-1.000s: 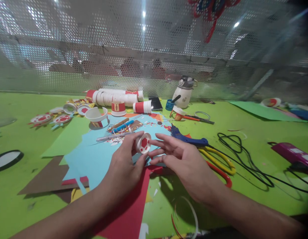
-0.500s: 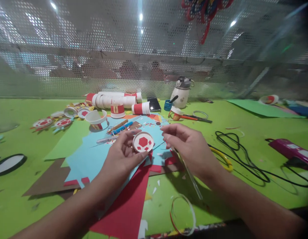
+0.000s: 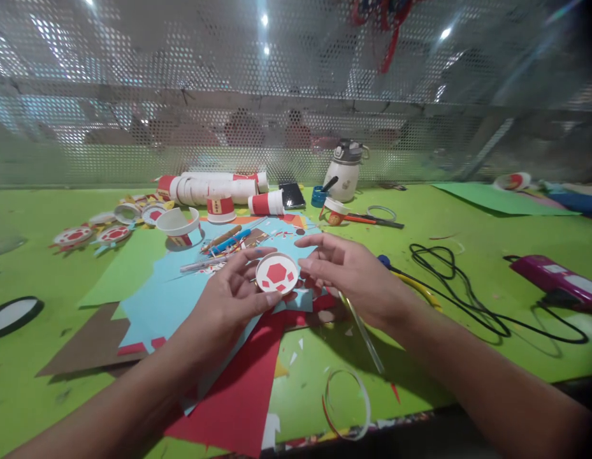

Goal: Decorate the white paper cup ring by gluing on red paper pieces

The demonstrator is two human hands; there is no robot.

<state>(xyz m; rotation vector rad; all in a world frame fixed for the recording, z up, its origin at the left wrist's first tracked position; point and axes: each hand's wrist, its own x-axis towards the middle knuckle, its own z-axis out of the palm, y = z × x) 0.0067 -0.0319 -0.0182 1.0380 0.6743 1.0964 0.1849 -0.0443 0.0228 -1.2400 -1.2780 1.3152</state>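
My left hand [image 3: 236,287] is closed around the edge of a shallow white paper-cup base [image 3: 287,266], thumb at the front and fingers behind. Red paper pieces, one large hexagon [image 3: 278,273] with smaller ones around it, sit on its face. Just right of the rim is my right hand [image 3: 336,264], its thumb and forefinger apart and its other fingers curled below. I see nothing between the thumb and forefinger. A clear stick [image 3: 367,341] slants out from beneath that hand; whether the hand touches it I cannot tell. Blue paper [image 3: 155,299] and red paper [image 3: 238,389] lie below.
Paper cups [image 3: 221,209] and several decorated discs [image 3: 73,237] stand at the back left. Pens [image 3: 229,242] lie on the blue paper. A bottle [image 3: 343,172] stands behind. On the right, a black cable [image 3: 468,303] winds near a purple device [image 3: 556,279]. A tape ring [image 3: 369,405] lies in front.
My right hand has moved left, its fingertips now close to the rim of the cup base. My left hand keeps its hold. The whole view has shifted slightly.
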